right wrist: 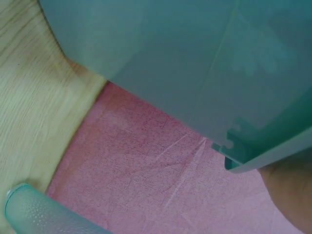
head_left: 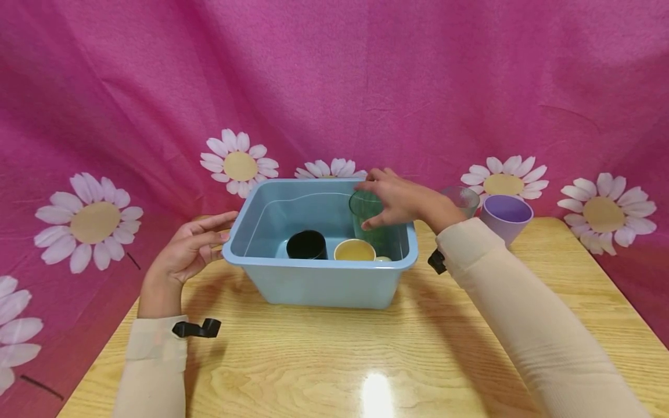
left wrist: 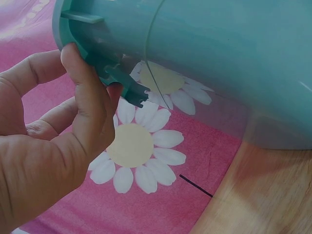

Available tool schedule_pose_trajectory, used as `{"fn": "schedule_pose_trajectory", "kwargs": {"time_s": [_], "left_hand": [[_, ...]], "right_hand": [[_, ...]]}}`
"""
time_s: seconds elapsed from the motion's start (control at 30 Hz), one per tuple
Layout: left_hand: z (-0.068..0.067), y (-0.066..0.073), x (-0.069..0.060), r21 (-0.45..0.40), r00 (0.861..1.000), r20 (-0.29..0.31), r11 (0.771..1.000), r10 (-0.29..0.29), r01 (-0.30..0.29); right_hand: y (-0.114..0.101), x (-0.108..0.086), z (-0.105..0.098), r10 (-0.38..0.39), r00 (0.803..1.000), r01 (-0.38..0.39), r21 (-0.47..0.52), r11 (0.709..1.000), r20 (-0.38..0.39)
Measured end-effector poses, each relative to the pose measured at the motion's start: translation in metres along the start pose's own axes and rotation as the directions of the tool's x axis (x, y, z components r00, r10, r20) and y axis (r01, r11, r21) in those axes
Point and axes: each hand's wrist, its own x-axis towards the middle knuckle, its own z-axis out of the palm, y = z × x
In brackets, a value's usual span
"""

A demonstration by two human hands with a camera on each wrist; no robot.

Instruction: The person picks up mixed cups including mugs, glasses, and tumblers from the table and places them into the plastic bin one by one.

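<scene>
A light blue plastic bin [head_left: 319, 284] stands on the table. My left hand [head_left: 190, 247] holds the outside of its left rim, fingers bent at the lip [left wrist: 80, 29]. My right hand [head_left: 399, 200] reaches over the bin's right end. Its thumb and fingers grip a green drinking glass [head_left: 363, 212] near the top, inside the bin. A black cup [head_left: 306, 244] and a yellow cup [head_left: 355, 251] sit upright in the bin, with a small pale object [head_left: 382, 259] beside them, mostly hidden. In the right wrist view, the bin wall [right wrist: 146, 53] hides the right fingers.
Right of the bin, a purple cup [head_left: 507, 216] stands on the wooden table [head_left: 313, 360]. Next to it is a clear glass [head_left: 464, 200], partly behind my right wrist. A pink curtain [head_left: 334, 87] with printed daisies hangs behind the table.
</scene>
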Motion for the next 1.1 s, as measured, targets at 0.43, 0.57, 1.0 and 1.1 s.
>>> {"fn": "schedule_pose_trajectory", "kwargs": {"time_s": [0.43, 0.57, 1.0, 1.1], "left_hand": [[0.0009, 0.0003, -0.0004, -0.006, 1.0, 0.001, 1.0, -0.003, 0.003], [0.0008, 0.0003, -0.0005, -0.006, 1.0, -0.002, 1.0, -0.003, 0.003], [0.0009, 0.0001, -0.0008, -0.006, 1.0, 0.0, 1.0, -0.006, 0.006], [0.0008, 0.0003, -0.0006, -0.009, 1.0, 0.007, 1.0, -0.003, 0.004]], "right_hand": [[-0.0053, 0.0055, 0.0021, 0.043, 0.99, -0.038, -0.039, 0.999, 0.136], [-0.005, 0.0068, 0.0028, 0.049, 0.989, -0.044, -0.04, 0.998, 0.141], [-0.0053, 0.0055, 0.0022, 0.048, 0.987, -0.04, -0.054, 0.998, 0.156], [-0.0061, 0.0039, 0.0015, 0.045, 0.985, -0.037, -0.055, 0.998, 0.168]]}}
